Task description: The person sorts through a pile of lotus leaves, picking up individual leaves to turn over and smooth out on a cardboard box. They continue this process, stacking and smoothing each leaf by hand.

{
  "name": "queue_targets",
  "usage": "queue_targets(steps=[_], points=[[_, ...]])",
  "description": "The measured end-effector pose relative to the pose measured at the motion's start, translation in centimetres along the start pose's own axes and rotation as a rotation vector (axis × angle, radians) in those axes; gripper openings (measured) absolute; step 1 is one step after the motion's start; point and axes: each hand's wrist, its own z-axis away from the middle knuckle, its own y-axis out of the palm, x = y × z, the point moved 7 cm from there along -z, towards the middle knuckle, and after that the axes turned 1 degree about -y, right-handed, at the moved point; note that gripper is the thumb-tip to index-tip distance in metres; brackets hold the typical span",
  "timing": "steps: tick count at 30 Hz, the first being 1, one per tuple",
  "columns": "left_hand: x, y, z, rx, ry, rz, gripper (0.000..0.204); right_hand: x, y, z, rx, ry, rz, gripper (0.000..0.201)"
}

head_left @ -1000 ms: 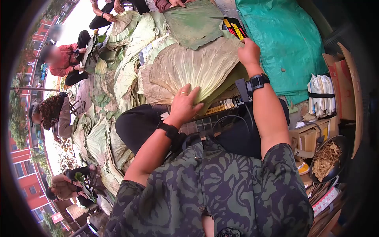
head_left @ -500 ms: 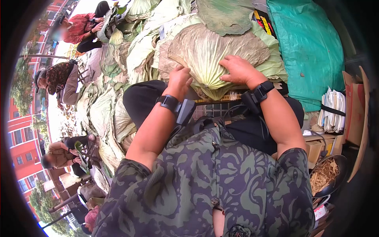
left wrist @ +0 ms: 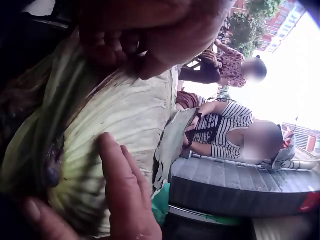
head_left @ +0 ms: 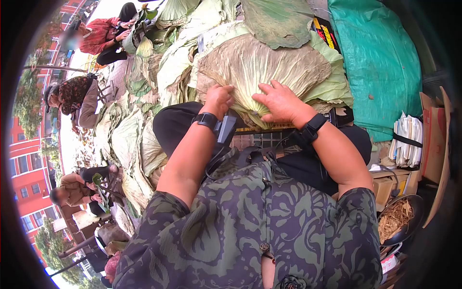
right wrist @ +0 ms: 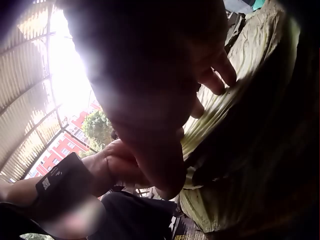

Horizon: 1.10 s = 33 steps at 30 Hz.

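A large dried lotus leaf (head_left: 269, 67), brownish with pale radiating veins, lies spread over the knees on a stack of similar leaves. My left hand (head_left: 219, 100) is at its near left edge. In the left wrist view the curled fingers of that left hand (left wrist: 150, 42) pinch the leaf's edge. My right hand (head_left: 285, 103) rests palm down near the leaf's pale centre, with fingers spread. Close by, in the right wrist view, the fingertips of the right hand (right wrist: 165, 100) touch the veined leaf surface (right wrist: 215, 107). A greener leaf (head_left: 279, 24) overlaps the far side.
More leaves (head_left: 180, 58) cover the ground to the left, where several people sit. A green tarp (head_left: 380, 67) lies at the right. Beyond it are a bundle of papers (head_left: 408, 139), cardboard (head_left: 435, 139) and a dark pan (head_left: 414, 212) holding dry brown scraps.
My right hand has come from the leaf's far right edge to its near middle. My left hand has moved off the leaf's middle to its left edge. The head view has shifted.
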Motion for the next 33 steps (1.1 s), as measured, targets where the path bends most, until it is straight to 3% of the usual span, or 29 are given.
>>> queue_targets(steps=[3,5,7,10,15,18,19,21,23,25,26,28,30,31,33], points=[[0.6,-0.6,-1.5,0.024,-0.082,0.153,0.012,-0.1,0.1,0.1,-0.012,-0.004,-0.003,0.063],[-1.1,-1.1,-1.6,0.016,0.094,0.182,0.016,-0.1,0.1,0.1,-0.007,-0.001,-0.007,0.062],[-1.4,-1.9,-1.6,0.009,0.115,0.172,0.019,-0.2,0.2,-0.1,-0.002,0.002,-0.010,0.061],[1.0,-3.7,-3.0,-0.090,-0.008,0.149,0.018,-0.3,0.3,-0.3,0.022,-0.009,0.000,0.061],[1.5,-3.5,-3.6,-0.062,-0.109,0.193,0.017,0.0,0.0,-0.1,-0.019,-0.034,-0.013,0.061],[-1.5,-4.0,-3.6,-0.092,0.105,0.132,0.016,0.0,-0.1,-0.1,-0.029,-0.024,-0.033,0.061],[-1.6,-4.2,-3.7,-0.094,0.101,0.135,0.016,0.1,-0.2,-0.2,-0.024,-0.026,-0.032,0.061],[-1.8,-5.4,-3.9,-0.227,0.079,0.016,0.016,0.0,-0.1,-0.4,0.017,-0.003,-0.039,0.060],[-0.7,-6.3,-5.5,-0.226,0.067,0.032,0.027,0.1,-0.3,-0.6,0.043,0.005,-0.041,0.060],[-2.2,-8.6,-4.9,-0.734,0.353,-0.351,0.041,0.0,-0.2,-0.7,0.073,0.014,-0.045,0.060],[-4.2,-6.9,-2.7,-0.744,0.474,-0.516,0.054,0.0,-0.2,-0.7,0.061,0.014,-0.039,0.061],[-7.2,-1.9,0.6,-0.582,0.939,-0.770,0.054,0.0,0.1,-0.6,0.054,0.009,-0.033,0.061],[-7.3,2.8,1.9,-0.322,1.192,-1.013,0.054,-0.1,-0.3,-0.6,-0.043,-0.023,-0.085,0.050],[-6.4,4.0,1.3,-0.240,1.146,-1.162,0.055,0.0,-0.4,-0.6,-0.045,-0.027,-0.080,0.050],[-4.0,4.0,-1.9,-0.059,0.894,-1.379,0.059,-0.1,-0.4,-0.4,0.001,0.001,-0.076,0.060]])
